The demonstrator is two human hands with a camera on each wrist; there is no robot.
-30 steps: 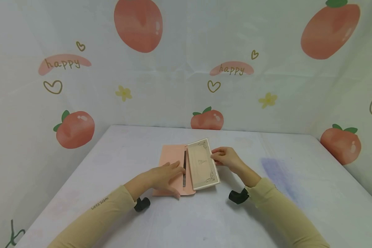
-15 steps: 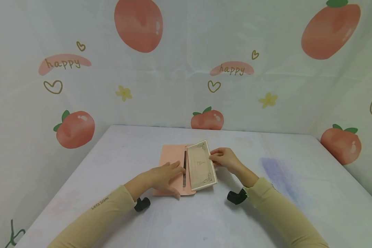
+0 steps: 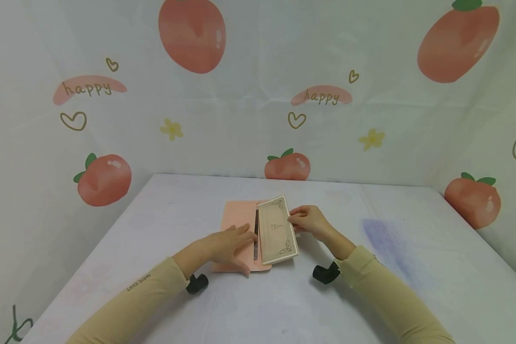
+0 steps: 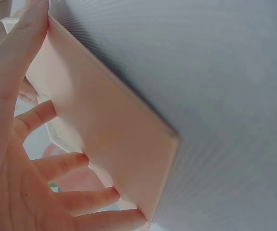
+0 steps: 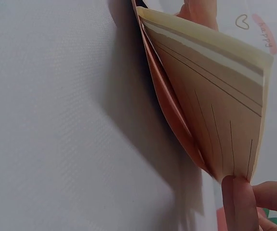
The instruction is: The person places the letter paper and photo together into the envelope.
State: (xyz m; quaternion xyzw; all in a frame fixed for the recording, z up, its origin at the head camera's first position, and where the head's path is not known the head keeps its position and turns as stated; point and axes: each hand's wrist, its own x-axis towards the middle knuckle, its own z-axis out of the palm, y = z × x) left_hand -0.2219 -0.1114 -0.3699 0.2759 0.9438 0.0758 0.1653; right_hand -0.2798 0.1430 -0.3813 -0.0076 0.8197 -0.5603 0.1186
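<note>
A pink envelope (image 3: 237, 213) lies flat on the table, with a dark strip (image 3: 256, 222) running down its middle. My left hand (image 3: 225, 246) presses on its left half with spread fingers; in the left wrist view their tips (image 4: 71, 161) rest on the pink paper (image 4: 109, 120). A cream card (image 3: 277, 231) with ornate corners leans over the right half, its left edge beside the dark strip and its right edge raised. My right hand (image 3: 314, 222) pinches that raised edge between thumb and fingers. Printed lines show on the card's underside (image 5: 210, 96) in the right wrist view.
A white cloth covers the table (image 3: 241, 315), with a purple smudge (image 3: 387, 243) at the right. Black wrist pieces (image 3: 197, 283) show under both sleeves. A printed backdrop (image 3: 241, 110) with fruit and hearts stands behind.
My right hand has moved slightly left with the card, bringing it further over the envelope and lower at its far end. The left hand has stayed in place.
</note>
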